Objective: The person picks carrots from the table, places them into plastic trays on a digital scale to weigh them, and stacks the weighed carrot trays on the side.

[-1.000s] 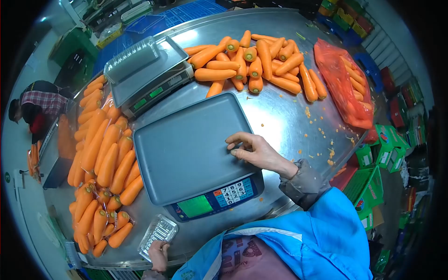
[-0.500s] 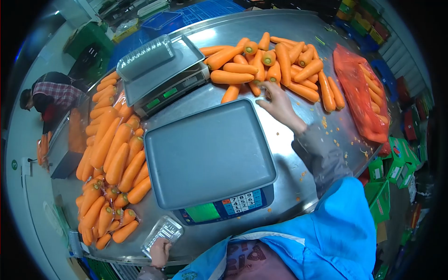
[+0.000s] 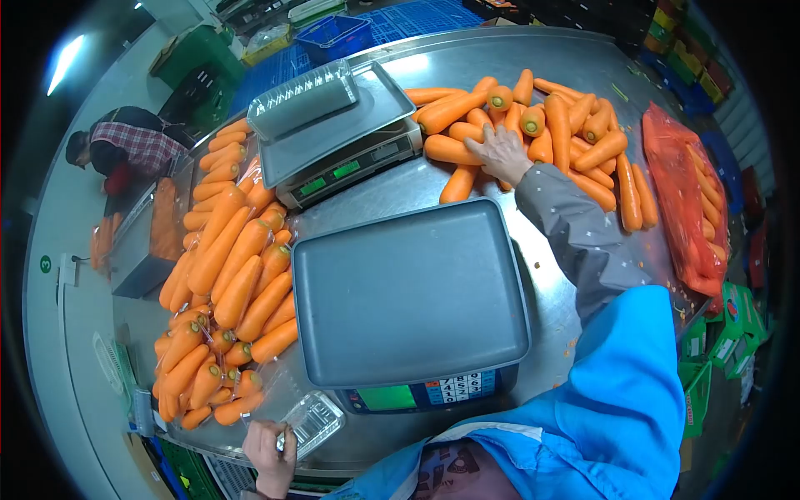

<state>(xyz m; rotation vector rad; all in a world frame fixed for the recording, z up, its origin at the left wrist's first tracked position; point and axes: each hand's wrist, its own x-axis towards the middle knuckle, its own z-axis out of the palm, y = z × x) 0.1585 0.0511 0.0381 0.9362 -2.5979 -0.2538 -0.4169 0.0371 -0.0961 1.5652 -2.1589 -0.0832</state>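
My right hand (image 3: 502, 156) reaches over the near side of a pile of loose carrots (image 3: 557, 117), fingers spread. Its fingertips touch a carrot (image 3: 450, 150) at the pile's left part; some fingers are partly hidden among the carrots. Down by the table's near edge, my left hand (image 3: 271, 457) is closed on the edge of a clear plastic tray (image 3: 314, 423). Between the hands stands a scale with a bare grey pan (image 3: 408, 292), its green display (image 3: 386, 397) and keypad facing me.
Bagged carrots (image 3: 242, 267) are heaped left of the scale. Behind it, a second scale (image 3: 350, 167) bears a stack of clear trays (image 3: 304, 100). A red mesh bag of carrots (image 3: 679, 200) lies at right. Another person (image 3: 129, 146) bends over at far left.
My right hand has moved up from the pile's near edge onto the carrots. My left hand still grips the plastic tray. The whole view has shifted, with the table appearing further right.
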